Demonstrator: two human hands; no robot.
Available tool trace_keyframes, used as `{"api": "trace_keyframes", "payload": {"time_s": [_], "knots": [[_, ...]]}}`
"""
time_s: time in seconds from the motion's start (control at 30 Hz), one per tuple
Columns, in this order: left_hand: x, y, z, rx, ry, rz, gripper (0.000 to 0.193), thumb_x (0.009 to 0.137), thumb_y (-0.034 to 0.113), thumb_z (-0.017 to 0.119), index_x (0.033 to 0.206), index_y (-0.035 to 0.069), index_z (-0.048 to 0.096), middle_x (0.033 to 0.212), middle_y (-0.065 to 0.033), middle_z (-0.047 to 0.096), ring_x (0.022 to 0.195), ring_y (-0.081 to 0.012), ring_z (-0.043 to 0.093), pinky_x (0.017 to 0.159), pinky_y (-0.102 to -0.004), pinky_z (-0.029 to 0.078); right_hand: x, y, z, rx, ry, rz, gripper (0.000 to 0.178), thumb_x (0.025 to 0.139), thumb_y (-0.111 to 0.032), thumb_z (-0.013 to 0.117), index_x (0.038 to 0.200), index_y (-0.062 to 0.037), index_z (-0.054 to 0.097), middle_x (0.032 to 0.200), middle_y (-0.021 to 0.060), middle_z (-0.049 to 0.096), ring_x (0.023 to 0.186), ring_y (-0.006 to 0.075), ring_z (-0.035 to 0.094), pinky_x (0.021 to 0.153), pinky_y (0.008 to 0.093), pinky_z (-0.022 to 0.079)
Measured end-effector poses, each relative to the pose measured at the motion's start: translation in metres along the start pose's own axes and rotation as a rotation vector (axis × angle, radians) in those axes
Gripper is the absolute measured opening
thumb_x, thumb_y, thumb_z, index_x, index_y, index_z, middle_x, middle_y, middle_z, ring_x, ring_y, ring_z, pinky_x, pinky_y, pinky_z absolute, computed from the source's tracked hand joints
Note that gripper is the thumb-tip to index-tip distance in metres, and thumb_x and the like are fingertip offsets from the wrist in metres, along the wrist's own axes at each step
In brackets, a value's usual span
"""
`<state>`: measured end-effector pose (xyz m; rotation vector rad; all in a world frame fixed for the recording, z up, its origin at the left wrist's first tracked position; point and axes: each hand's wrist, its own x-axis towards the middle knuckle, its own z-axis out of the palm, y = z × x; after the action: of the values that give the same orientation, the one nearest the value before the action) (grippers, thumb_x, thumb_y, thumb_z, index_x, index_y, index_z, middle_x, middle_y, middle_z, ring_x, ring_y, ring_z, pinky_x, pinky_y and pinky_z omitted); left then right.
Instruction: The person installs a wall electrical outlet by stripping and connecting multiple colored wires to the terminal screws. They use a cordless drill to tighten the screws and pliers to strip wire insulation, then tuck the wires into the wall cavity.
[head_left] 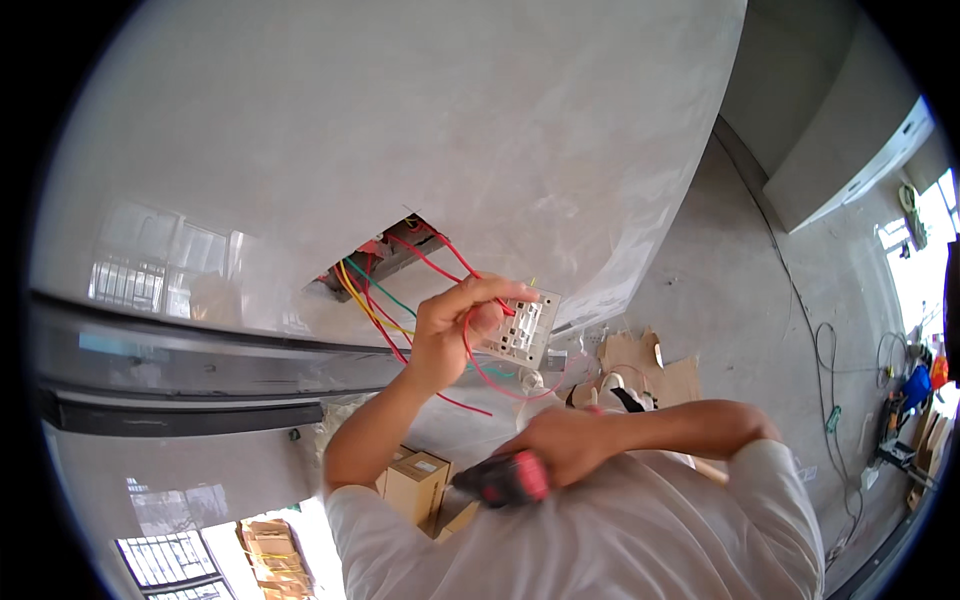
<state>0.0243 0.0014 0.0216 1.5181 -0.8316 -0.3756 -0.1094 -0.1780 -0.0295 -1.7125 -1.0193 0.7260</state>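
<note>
My left hand (452, 325) is closed on the edge of a white switch or socket plate (530, 330), its back with terminals turned up toward me. Red wires (440, 262) run from a rectangular wall opening (395, 258) to the plate and past my fingers. Yellow, green and more red wires hang loose from the same opening, beside my left wrist. Close to my body, my right hand (570, 440) grips a red and black cordless drill (505, 480), smeared by motion. The drill is apart from the plate, and its tip cannot be made out.
The glossy grey wall panel (330, 120) fills the upper left, with a dark ledge (200, 365) below the opening. Cardboard boxes (415, 485) stand below my left arm. Torn cardboard (650, 365) lies on the floor. A long cable (775, 250) trails along the right, near tools and debris.
</note>
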Motion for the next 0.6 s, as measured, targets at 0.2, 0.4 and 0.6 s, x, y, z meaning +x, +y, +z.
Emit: {"api": "trace_keyframes", "payload": {"time_s": [0.2, 0.4, 0.6], "knots": [[-0.001, 0.01, 0.013, -0.044, 0.116, -0.079, 0.025, 0.103, 0.0, 0.06, 0.126, -0.002, 0.068, 0.119, -0.0126, 0.074, 0.111, -0.0167, 0.067, 0.097, -0.0299, 0.051, 0.079, -0.035, 0.081, -0.17, -0.439, -0.345, 0.042, 0.072, -0.026, 0.075, 0.108, -0.0056, 0.069, 0.091, 0.021, 0.072, 0.09, 0.0449, 0.068, 0.08, 0.052, 0.054], [-0.019, -0.005, 0.052, -0.095, 0.455, 0.206, 0.026, 0.102, 0.013, 0.066, 0.123, 0.002, 0.054, 0.111, -0.0201, 0.072, 0.108, -0.0277, 0.069, 0.101, -0.0431, 0.053, 0.058, -0.028, 0.063, -0.139, -0.486, -0.206, 0.039, 0.084, -0.024, 0.07, 0.116, -0.0018, 0.067, 0.096, 0.0234, 0.073, 0.094, 0.045, 0.069, 0.083, 0.0507, 0.055], [-0.026, -0.002, 0.043, -0.42, 0.421, 0.256, 0.026, 0.099, 0.011, 0.069, 0.12, 0.007, 0.054, 0.107, -0.0187, 0.073, 0.113, -0.0345, 0.069, 0.115, -0.056, 0.042, -0.047, 0.023, -0.013, 0.301, 0.448, -0.628, 0.053, 0.086, -0.014, 0.084, 0.134, -0.0072, 0.062, 0.11, 0.0214, 0.069, 0.103, 0.0359, 0.069, 0.089, 0.0472, 0.053]]}}
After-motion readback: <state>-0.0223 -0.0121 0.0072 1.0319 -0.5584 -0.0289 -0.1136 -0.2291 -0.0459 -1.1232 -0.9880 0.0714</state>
